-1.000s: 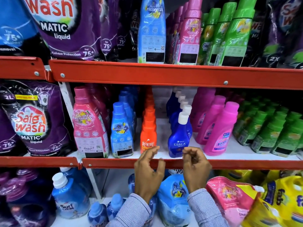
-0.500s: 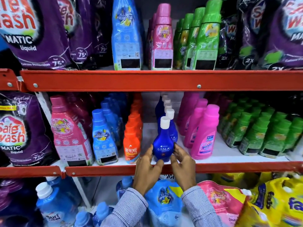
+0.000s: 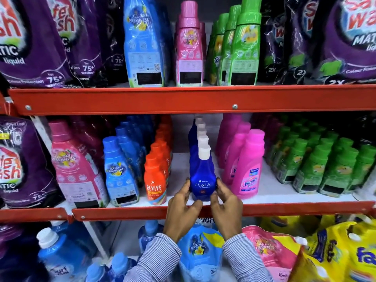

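Note:
A dark blue Ujala bottle [image 3: 202,181] with a white cap stands upright at the front of the middle shelf, first in a row of like bottles. My left hand [image 3: 182,208] holds its left side, fingers curled round the lower body. My right hand [image 3: 225,206] holds its right side the same way. Both wrists cross the red shelf rail [image 3: 122,213]. Striped sleeves cover both forearms.
An orange Revive bottle [image 3: 155,183] stands just left of the blue one, a pink Vanish bottle [image 3: 249,169] just right. Blue and pink softener bottles fill the left, green bottles [image 3: 317,167] the right. Purple pouches line the top shelf; pouches and bottles crowd the bottom shelf.
My hands rose from the red rail and closed in on the front blue bottle from both sides. The view has moved closer to the shelf.

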Tool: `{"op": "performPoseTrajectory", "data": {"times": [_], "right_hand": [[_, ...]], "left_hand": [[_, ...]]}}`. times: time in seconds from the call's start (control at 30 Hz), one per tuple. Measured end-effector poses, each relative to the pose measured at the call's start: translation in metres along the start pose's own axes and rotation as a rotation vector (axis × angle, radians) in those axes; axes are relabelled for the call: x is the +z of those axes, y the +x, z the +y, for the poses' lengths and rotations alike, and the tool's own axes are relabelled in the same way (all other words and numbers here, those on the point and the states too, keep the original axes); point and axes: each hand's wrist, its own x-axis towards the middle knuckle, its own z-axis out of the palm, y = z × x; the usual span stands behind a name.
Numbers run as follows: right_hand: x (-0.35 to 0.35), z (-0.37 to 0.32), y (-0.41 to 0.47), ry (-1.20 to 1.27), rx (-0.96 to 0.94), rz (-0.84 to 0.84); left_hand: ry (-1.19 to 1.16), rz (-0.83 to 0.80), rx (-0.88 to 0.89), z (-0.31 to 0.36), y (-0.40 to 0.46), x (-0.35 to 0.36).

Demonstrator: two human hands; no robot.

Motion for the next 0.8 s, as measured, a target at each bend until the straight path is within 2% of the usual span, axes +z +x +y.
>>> {"op": "performPoseTrajectory", "data": {"times": [0.37, 0.47, 0.53, 0.6, 0.7, 0.8], "right_hand": [[0.001, 0.001, 0.000, 0.023, 0.008, 0.049], [-0.009, 0.003, -0.002, 0.086, 0.031, 0.177], [-0.027, 0.005, -0.004, 0.137, 0.005, 0.316], [-0.047, 0.010, 0.000, 0.198, -0.016, 0.430], [-0.074, 0.022, 0.018, 0.188, 0.017, 0.523], [-0.092, 0.034, 0.039, 0.115, 0.069, 0.374]], "left_hand": [[0.015, -0.041, 0.009, -0.002, 0.000, 0.000], [-0.035, 0.117, 0.005, 0.005, -0.009, 0.004], [-0.020, 0.282, 0.092, 0.012, -0.020, 0.011], [-0.033, 0.330, 0.169, 0.018, -0.027, 0.022], [-0.060, 0.228, 0.183, 0.026, -0.028, 0.047], [-0.054, 0.070, 0.125, 0.035, -0.019, 0.073]]}}
